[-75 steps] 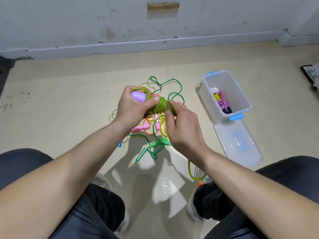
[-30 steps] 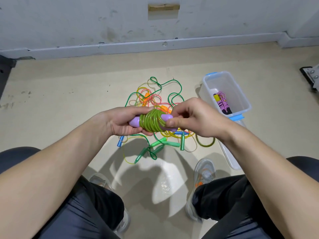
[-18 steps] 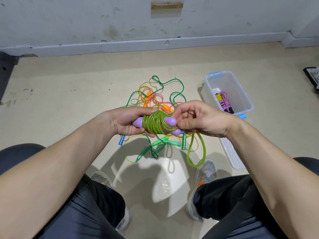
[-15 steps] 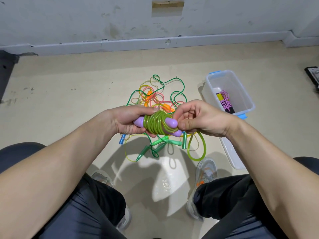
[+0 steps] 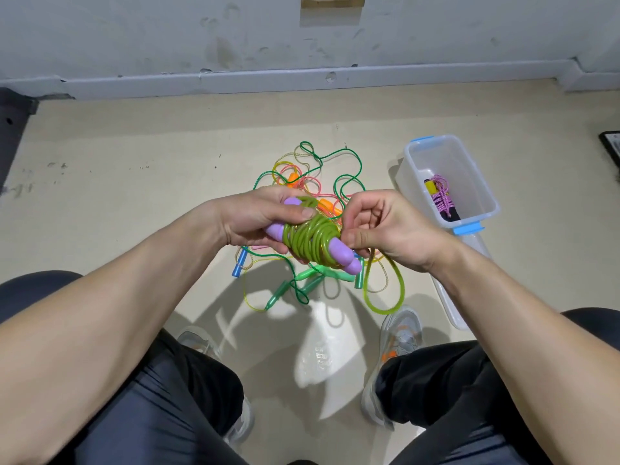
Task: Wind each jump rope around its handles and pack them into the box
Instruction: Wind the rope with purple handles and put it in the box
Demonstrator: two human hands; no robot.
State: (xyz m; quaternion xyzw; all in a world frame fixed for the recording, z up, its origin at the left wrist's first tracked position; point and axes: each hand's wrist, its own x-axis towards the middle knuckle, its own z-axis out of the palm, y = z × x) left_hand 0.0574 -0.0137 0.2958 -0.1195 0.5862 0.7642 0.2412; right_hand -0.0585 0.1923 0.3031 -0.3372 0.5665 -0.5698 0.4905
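Loose loop has lengthened (lime rope (image 5: 310,245) coiled around purple handles (image 5: 342,260)).

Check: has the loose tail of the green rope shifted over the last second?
Yes. The loose green loop now hangs low beside the grey shoe; before, it sat higher, nearer the clear box.

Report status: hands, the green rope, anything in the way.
Left hand grips purple handles. Right hand pinches green rope; a last loop hangs free. Box open, one wound rope inside. Nothing in the way.

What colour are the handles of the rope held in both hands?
Light purple handles, wrapped in green rope; head view.
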